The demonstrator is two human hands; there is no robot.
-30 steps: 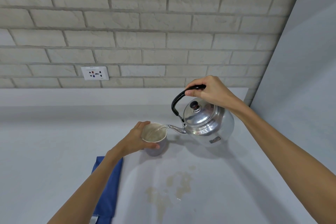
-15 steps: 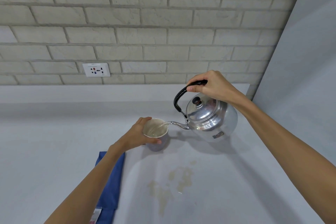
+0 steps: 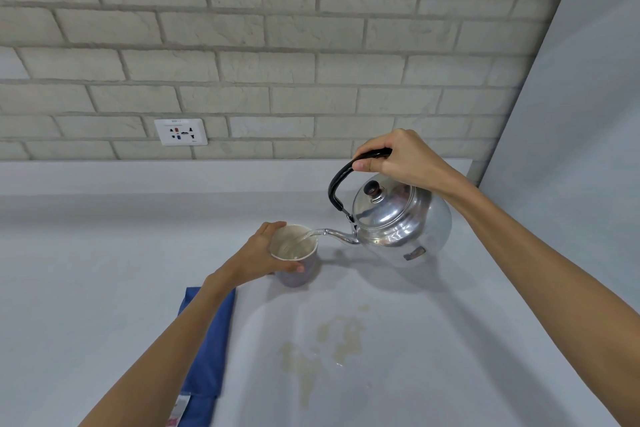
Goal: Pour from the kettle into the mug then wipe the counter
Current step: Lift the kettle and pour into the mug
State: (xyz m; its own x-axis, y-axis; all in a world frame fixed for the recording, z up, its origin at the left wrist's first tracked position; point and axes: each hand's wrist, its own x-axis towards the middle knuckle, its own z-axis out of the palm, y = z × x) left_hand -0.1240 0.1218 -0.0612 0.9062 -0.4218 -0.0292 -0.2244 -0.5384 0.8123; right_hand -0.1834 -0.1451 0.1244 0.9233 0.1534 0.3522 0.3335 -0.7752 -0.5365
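A shiny steel kettle (image 3: 401, 218) with a black handle hangs tilted above the grey counter (image 3: 86, 270), its spout over a pale mug (image 3: 299, 270). My right hand (image 3: 401, 159) grips the handle from above. A thin stream of water runs from the spout into the mug. My left hand (image 3: 263, 256) wraps around the mug's left side as it stands on the counter. A folded blue cloth (image 3: 207, 350) lies under my left forearm, partly hidden by it. A yellowish spill (image 3: 329, 343) stains the counter in front of the mug.
A brick wall with a white power socket (image 3: 180, 131) rises behind the counter. A plain grey wall panel (image 3: 571, 149) closes off the right side, right by the kettle.
The view has shifted slightly, so kettle and mug sit a little higher and further right in the picture. Both hands keep their grips and the water keeps flowing.
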